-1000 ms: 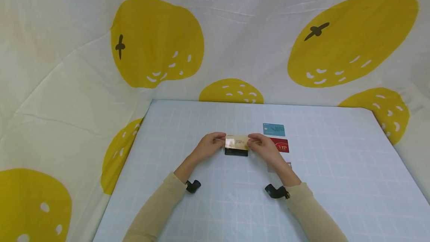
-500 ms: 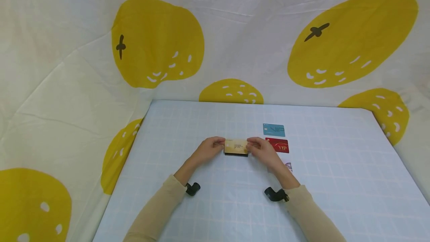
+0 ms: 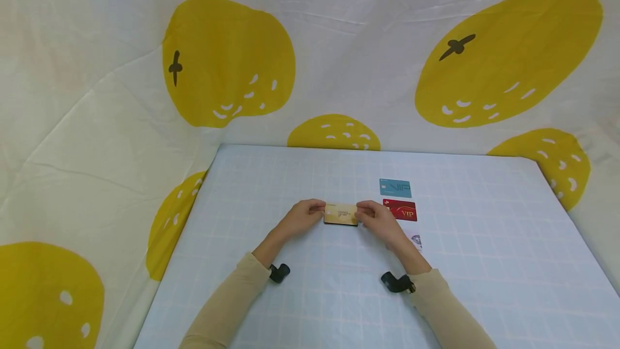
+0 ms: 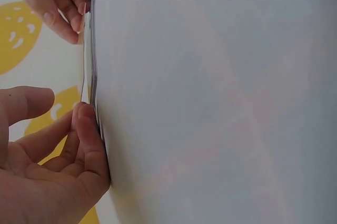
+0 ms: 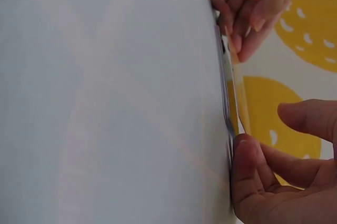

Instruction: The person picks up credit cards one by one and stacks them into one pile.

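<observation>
A gold card [image 3: 341,213] lies over a dark card or stack, whose thin edge shows along its front side. My left hand [image 3: 302,216] holds the gold card at its left short edge. Its right short edge is held by my right hand [image 3: 380,220]. In the left wrist view, the gold card's edge [image 4: 82,79] stands slightly apart from the dark edges [image 4: 93,61] beneath it, with the fingertips on its near end. The right wrist view shows the gold card [image 5: 241,98] tilted a little off the stack.
A blue VIP card [image 3: 395,188] and a red VIP card [image 3: 403,210] lie right of my hands. Below them, a pale card [image 3: 416,240] is partly hidden by my right arm. A patterned cloth wall [image 3: 349,69] rises behind the pale blue tabletop [image 3: 484,230].
The gold card has moved down toward me with both hands, covering nearly all of the dark card that showed below it. In the last half second it has shifted only slightly.
</observation>
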The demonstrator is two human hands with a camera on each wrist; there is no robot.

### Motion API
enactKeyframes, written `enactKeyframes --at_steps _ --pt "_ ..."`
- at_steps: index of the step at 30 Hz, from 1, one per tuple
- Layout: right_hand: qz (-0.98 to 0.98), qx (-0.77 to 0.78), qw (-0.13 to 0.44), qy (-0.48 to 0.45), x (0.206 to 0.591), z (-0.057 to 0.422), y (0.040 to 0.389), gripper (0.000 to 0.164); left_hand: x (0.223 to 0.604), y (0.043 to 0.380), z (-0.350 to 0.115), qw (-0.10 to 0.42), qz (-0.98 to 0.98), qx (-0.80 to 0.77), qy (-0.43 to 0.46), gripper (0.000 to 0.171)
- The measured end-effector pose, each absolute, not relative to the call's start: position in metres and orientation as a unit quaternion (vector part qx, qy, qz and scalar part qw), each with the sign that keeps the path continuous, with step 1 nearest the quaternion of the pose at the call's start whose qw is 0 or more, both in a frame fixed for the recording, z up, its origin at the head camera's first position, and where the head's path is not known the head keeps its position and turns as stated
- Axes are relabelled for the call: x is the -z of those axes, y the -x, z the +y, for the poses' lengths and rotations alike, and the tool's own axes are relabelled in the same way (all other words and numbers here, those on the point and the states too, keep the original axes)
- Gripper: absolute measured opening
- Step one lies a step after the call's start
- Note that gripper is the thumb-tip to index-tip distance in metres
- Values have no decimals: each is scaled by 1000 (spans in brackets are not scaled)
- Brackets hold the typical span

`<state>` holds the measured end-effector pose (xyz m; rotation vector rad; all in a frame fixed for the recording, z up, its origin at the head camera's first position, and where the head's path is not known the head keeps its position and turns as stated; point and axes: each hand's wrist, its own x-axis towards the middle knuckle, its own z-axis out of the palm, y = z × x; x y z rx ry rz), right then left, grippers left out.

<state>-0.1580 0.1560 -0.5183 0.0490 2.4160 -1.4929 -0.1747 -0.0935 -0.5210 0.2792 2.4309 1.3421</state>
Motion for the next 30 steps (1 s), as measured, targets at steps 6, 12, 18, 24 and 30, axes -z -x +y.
enactKeyframes --at_steps 6,12,18,24,30 --pt "844 516 146 -12 519 155 157 38 522 176 -93 175 858 -471 -106 33" --pt "848 509 145 -8 521 156 158 37 519 175 -92 172 862 -464 -112 33" --pt "855 499 141 -10 521 155 157 37 519 175 -91 171 865 -457 -115 33" --pt "859 494 135 -5 521 154 156 35 519 176 -91 175 868 -451 -115 33" --pt "860 492 133 -2 520 154 156 34 519 176 -91 172 869 -449 -119 33"
